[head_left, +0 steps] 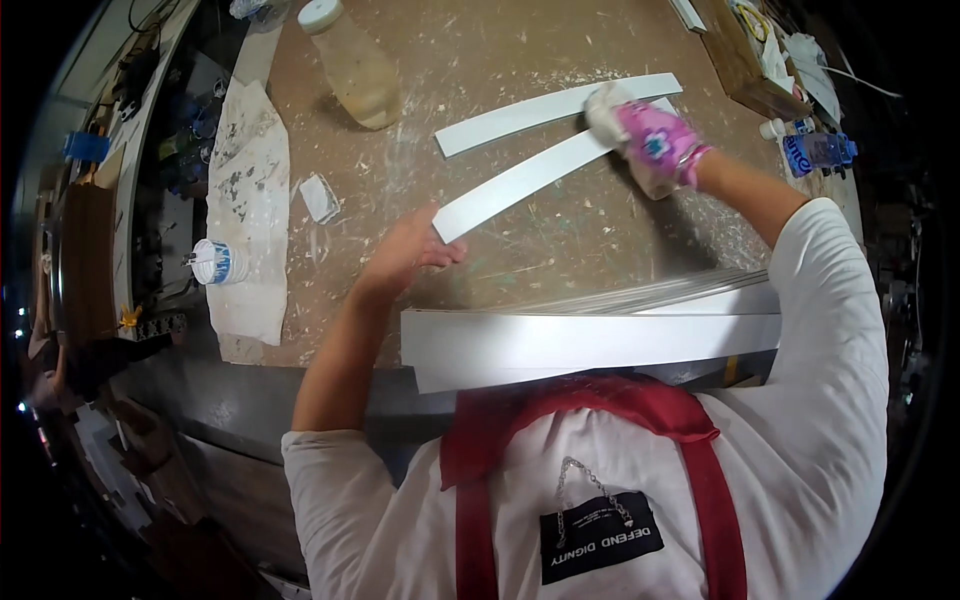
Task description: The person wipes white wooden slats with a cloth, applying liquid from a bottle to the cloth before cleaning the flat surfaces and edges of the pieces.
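Note:
A narrow white strip (pixel 525 190) lies slantwise over the brown worktable. My bare left hand (pixel 412 248) holds its near left end, with fingers curled beneath the edge. On my right hand (pixel 660 143) is a pink flowered glove, slightly blurred. It is closed on a whitish cloth (pixel 607 112) that presses on the strip close to its far right end. The hand and cloth hide part of that end. Just beyond rests a second white strip (pixel 545 114), which neither hand touches.
A stack of white boards (pixel 590 338) lies along the near table edge, against my body. On the left are a stained cloth (pixel 250 210), a small white tub (pixel 215 262) and a scraped white piece (pixel 320 199). A cloudy bottle (pixel 355 75) lies farther back; a wooden box (pixel 745 60) and blue-labelled bottle (pixel 815 153) are right.

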Available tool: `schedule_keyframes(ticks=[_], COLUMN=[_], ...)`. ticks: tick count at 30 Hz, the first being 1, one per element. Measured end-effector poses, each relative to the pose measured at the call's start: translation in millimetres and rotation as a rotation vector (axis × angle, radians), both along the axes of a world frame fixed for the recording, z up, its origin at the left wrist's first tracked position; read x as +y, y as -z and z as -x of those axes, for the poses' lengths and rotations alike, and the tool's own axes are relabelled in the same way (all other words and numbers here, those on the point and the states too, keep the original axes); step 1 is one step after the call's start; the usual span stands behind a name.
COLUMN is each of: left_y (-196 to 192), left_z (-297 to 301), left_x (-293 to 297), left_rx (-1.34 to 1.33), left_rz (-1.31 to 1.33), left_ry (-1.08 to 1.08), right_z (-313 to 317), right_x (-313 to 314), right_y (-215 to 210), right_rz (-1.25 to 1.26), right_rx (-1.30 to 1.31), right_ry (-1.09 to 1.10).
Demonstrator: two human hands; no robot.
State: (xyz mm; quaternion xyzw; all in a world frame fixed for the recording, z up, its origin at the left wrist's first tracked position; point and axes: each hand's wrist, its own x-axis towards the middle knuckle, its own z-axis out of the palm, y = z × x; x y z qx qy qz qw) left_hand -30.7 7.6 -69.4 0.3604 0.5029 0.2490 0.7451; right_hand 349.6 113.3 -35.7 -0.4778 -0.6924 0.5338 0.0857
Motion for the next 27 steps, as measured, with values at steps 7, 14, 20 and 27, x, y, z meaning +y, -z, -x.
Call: schedule_keyframes(ticks=[7, 14, 20, 27], left_y=[36.9, 22.2, 7.4, -50.7], left_z=[25.0, 5.2, 27.1, -58.2], left_x=[-3.6, 2.1, 14.3, 45.9], left_rx=[0.178, 0.16, 0.52, 1.142], left_rz=[-0.522, 0.081, -0.219, -1.002], left_ry=[0.185, -0.057, 0.246, 0.567], right_z=[209.3, 6.1, -147.0, -192.8], right_x=[-68.3, 8.1, 48.4, -33.0], right_y=[-54.9, -22.6, -17.6, -68.5], right_rz=[-0.293, -0.556, -0.418, -0.422], right_rx=[-0.353, -0.677, -1.407, -1.103], right_ry=[-0.592, -0.189, -0.044, -0.006])
